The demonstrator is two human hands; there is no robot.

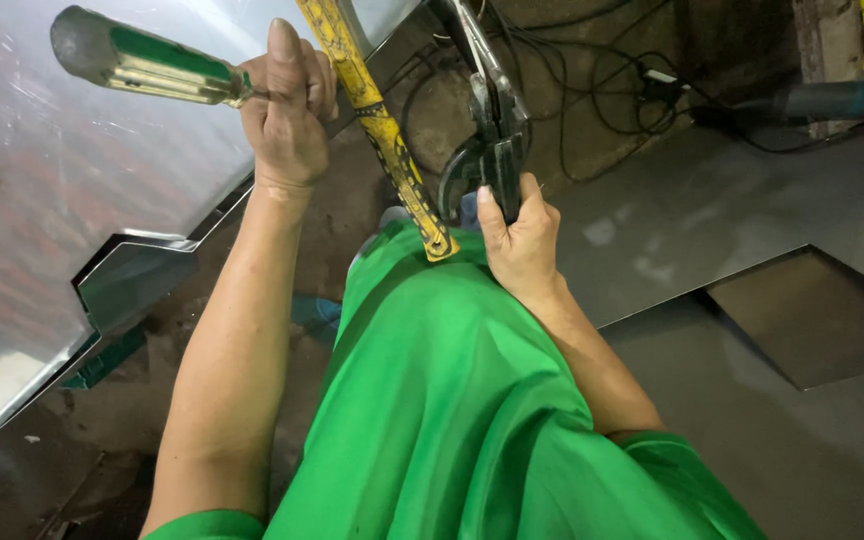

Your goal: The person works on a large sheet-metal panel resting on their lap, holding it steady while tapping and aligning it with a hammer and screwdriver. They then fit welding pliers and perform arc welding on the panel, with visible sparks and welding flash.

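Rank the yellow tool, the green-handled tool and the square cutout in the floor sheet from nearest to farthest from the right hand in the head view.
From the right hand:
1. Yellow tool, just left of it.
2. Green-handled tool, upper left, gripped by the left hand.
3. Square cutout, lower right.

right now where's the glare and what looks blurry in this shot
Head view: glare washes over the bent steel sheet at left, brightest near its lower corner; the green-handled tool in the left hand is soft at its near end; the right hand on the dark pliers is sharper; the cables behind sit in shadow.
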